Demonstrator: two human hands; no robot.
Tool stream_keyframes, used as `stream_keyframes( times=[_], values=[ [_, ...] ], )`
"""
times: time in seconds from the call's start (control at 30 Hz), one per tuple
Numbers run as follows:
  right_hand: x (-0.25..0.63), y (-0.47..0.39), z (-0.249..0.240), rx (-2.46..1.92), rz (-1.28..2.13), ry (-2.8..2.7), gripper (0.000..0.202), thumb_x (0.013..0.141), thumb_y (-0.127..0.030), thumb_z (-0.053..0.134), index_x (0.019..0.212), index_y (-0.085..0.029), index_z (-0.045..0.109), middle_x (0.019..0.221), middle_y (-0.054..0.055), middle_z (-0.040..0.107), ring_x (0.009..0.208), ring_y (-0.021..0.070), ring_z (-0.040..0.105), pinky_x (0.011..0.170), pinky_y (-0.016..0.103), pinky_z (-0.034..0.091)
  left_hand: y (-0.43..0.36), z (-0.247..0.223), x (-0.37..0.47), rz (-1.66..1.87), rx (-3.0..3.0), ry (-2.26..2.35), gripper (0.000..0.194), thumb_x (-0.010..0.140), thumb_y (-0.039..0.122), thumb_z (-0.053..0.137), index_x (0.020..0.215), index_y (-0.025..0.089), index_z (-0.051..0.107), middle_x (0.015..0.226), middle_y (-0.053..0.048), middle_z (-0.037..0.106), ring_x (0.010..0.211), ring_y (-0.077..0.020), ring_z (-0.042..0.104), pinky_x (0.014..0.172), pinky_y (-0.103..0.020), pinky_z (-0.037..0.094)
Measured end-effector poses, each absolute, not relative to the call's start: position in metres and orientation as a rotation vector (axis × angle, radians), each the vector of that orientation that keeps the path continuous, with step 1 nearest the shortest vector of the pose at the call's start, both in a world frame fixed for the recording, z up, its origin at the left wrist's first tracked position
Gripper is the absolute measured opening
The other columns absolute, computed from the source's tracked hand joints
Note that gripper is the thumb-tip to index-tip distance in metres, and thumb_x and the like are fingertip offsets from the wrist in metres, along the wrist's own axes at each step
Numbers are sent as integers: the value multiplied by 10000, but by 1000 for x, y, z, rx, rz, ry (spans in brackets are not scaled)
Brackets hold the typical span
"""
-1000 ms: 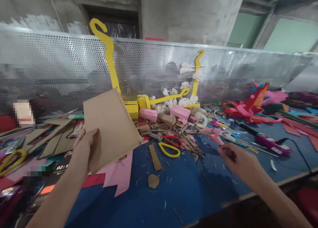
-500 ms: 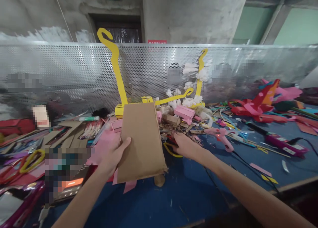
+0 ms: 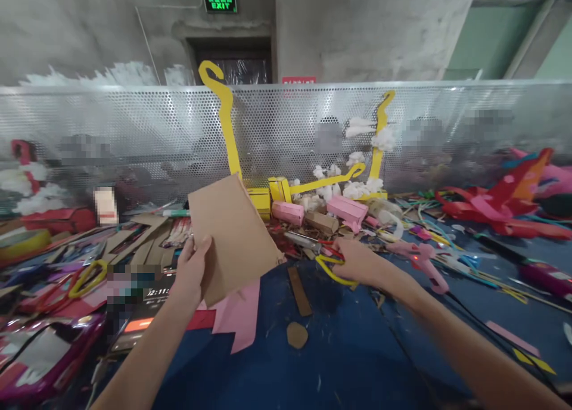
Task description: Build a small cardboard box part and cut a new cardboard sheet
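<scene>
A plain brown cardboard sheet (image 3: 232,237) is tilted in my left hand (image 3: 193,268), its left edge gripped with the thumb on the front face. My right hand (image 3: 357,260) is closed on scissors (image 3: 328,269) with red and yellow handles, and their metal blades point left toward the cardboard. Pink paper (image 3: 243,317) lies below the sheet. A cardboard strip (image 3: 299,291) and a rounded cardboard piece (image 3: 297,335) rest on the blue table (image 3: 348,350) between my arms.
Yellow hook-shaped pieces (image 3: 227,130) stand by the perforated metal screen (image 3: 286,118). Pink boxes (image 3: 346,208) and scraps lie before it. A pink glue gun (image 3: 424,261) with a cord is at right. Other scissors (image 3: 89,279), a phone and cardboard scraps crowd the left.
The cardboard has moved left and tilted, uncovering pink paper and a strip. My right hand has lifted the scissors, whose blades now show. The view has shifted left.
</scene>
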State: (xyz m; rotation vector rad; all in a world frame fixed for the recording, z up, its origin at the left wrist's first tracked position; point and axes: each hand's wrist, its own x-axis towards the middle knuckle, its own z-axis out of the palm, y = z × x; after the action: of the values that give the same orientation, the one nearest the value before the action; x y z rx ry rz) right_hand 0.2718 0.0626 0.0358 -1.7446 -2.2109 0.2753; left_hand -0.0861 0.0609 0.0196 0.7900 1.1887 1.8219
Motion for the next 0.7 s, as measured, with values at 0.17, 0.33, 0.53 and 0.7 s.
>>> stream_keyframes(
  times=[0.17,0.33,0.53,0.7],
  values=[
    [268,64,44,-1448,530,-2082,264,865,-385,577,974,-145,594,825,51,644,727,189,582,637,281,435,60,24,-87,1832,663,1161,227,795,213,731,1008,248,662,859,-7,748,606,-131,673,669,-280,592],
    [239,54,40,-1088,910,-1902,412,907,-572,540,1048,-185,533,870,20,578,682,136,521,642,263,460,55,33,-81,1813,692,1005,237,725,91,741,918,204,662,844,-11,751,691,-140,707,659,-234,600],
    [230,40,35,-1054,1136,-1895,431,881,-616,577,1057,-222,567,965,54,599,842,194,562,765,318,482,57,30,-80,1872,667,893,211,717,76,760,884,178,680,833,8,754,634,-115,695,611,-184,604],
    [247,53,25,-1509,500,-1877,682,720,-508,771,1255,-186,497,1155,120,596,1050,307,575,879,408,467,56,32,-81,1943,657,838,297,743,46,758,983,212,700,971,19,774,770,-109,722,699,-185,619]
  ],
)
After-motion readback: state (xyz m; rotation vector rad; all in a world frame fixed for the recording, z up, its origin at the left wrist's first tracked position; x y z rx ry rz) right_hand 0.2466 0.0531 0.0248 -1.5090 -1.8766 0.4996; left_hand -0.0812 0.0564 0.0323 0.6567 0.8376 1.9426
